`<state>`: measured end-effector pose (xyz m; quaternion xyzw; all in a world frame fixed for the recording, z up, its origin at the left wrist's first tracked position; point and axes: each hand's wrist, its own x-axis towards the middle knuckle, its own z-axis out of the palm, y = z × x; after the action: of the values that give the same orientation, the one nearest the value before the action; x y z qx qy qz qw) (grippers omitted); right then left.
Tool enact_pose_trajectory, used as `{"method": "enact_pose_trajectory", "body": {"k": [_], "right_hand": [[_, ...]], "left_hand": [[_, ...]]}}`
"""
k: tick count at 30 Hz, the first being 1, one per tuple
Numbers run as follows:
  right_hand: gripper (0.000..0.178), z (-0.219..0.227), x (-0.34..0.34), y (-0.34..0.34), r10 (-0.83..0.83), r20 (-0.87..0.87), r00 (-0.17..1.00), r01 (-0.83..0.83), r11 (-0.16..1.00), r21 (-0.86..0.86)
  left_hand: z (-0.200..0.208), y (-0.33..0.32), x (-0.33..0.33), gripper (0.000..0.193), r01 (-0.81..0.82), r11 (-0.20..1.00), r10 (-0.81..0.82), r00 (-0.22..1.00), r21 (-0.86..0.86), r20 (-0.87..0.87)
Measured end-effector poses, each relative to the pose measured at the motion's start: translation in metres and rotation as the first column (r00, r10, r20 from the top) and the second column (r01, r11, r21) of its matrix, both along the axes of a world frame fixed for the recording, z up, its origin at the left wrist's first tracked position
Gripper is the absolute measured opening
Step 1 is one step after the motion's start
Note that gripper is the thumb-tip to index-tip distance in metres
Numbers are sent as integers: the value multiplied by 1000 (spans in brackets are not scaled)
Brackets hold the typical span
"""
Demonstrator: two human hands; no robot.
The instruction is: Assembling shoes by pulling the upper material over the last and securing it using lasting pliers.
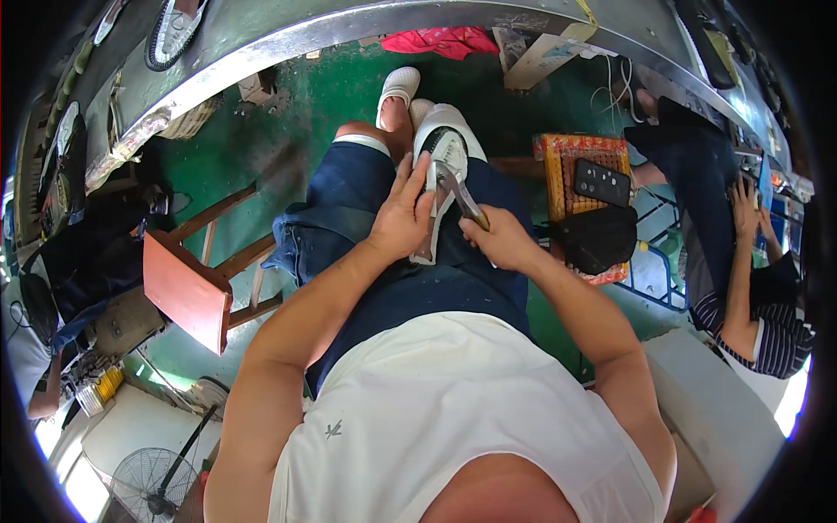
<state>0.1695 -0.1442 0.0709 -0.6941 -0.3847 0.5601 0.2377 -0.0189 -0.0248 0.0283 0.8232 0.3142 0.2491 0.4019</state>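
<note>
Across my lap lies a shoe on a last point(450, 150), its pale underside up and a dark edge around its toe end. My left hand point(403, 211) rests along the shoe's left side, fingers stretched out and touching its edge. Closed around the handle of metal pincers point(471, 207), my right hand point(504, 239) brings their curved head against the middle of the shoe. A narrow pale strip, its kind unclear, runs down from the shoe between my hands. Whether the pincers' jaws grip any material cannot be made out.
A metal-edged workbench point(288, 48) curves ahead, with shoes on its left part. Left stands a wooden stool point(187, 288); right, a woven-topped seat point(562, 179) bears a phone point(602, 182) and black cap-like item point(597, 237). People sit on both sides. A fan point(155, 488) stands lower left.
</note>
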Motion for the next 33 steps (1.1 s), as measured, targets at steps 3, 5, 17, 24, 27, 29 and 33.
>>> {"method": "enact_pose_trajectory", "body": {"k": [3,5,17,24,27,29,33], "right_hand": [[28,10,42,7,-13,-440,898,-107,963,-247],[30,23,56,7,-79,-506,859,-74,959,-274],[52,33,39,48,92,-11,996,-91,995,29],[46,41,17,21,212,249,945,-264,943,201],[46,20,20,4,314,459,831,-399,911,100],[43,27,24,3,326,491,808,-401,915,53],[42,49,17,8,374,405,834,-401,916,-20]], "left_hand": [[12,6,1,60,99,986,-107,993,-133,-57],[19,6,3,54,96,992,-115,962,-88,-248],[16,-4,4,59,130,991,-118,968,39,-219],[7,-8,1,93,-12,954,-84,948,-300,-306],[13,-2,-9,98,184,782,-243,970,-596,-19],[21,3,-29,99,238,571,-314,948,-786,59],[15,-7,-37,101,208,631,-329,944,-747,-15]]}}
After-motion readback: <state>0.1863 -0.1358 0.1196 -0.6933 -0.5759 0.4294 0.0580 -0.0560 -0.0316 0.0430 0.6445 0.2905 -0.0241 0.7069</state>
